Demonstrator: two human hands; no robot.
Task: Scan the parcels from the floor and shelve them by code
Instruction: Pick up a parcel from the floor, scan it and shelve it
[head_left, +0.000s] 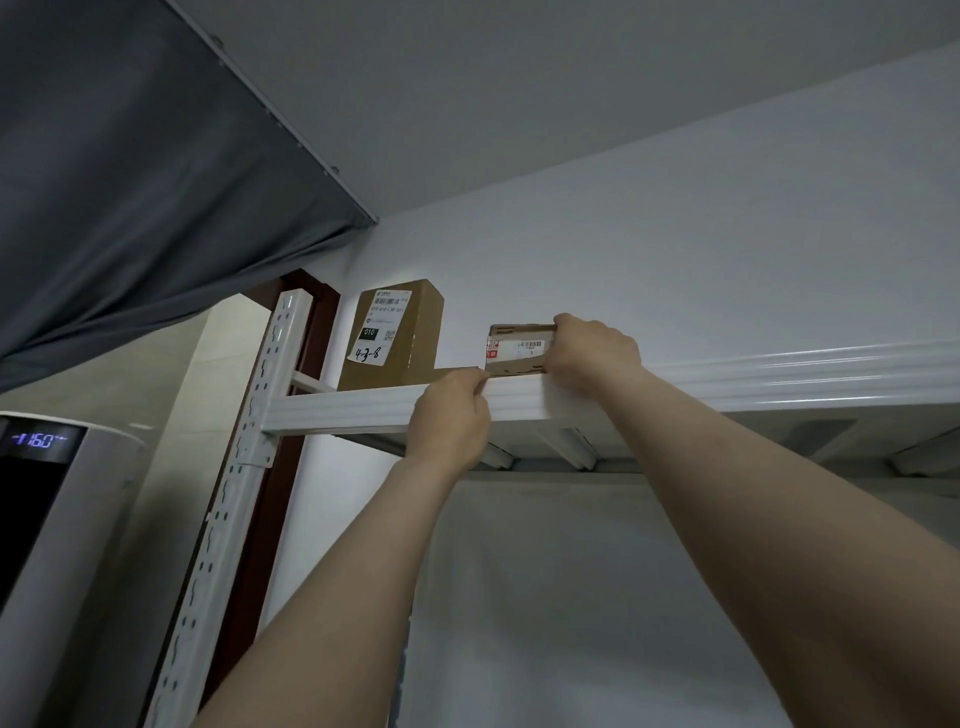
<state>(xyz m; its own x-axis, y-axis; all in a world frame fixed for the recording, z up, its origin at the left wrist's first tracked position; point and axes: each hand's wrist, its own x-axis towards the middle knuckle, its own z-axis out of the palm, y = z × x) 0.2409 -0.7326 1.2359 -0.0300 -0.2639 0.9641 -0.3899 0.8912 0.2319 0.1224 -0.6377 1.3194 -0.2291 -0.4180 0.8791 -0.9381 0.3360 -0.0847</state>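
Observation:
A small flat cardboard parcel (517, 349) with a barcode label stands on edge on the top white shelf (779, 376), above my head. My right hand (592, 353) grips its right end, fingers curled over the top. My left hand (454, 415) is curled at the shelf's front rail, its fingertips at the parcel's lower left corner; whether they pinch the parcel or the rail I cannot tell. To the left stands a taller brown parcel (392, 338) with a white label handwritten "4-3-8".
The rack's white perforated upright (244, 467) runs down at the left beside a dark red door frame (306, 364). A white appliance with a lit display (41, 441) stands at far left. Grey fabric (130, 182) hangs overhead. White wall behind the shelf.

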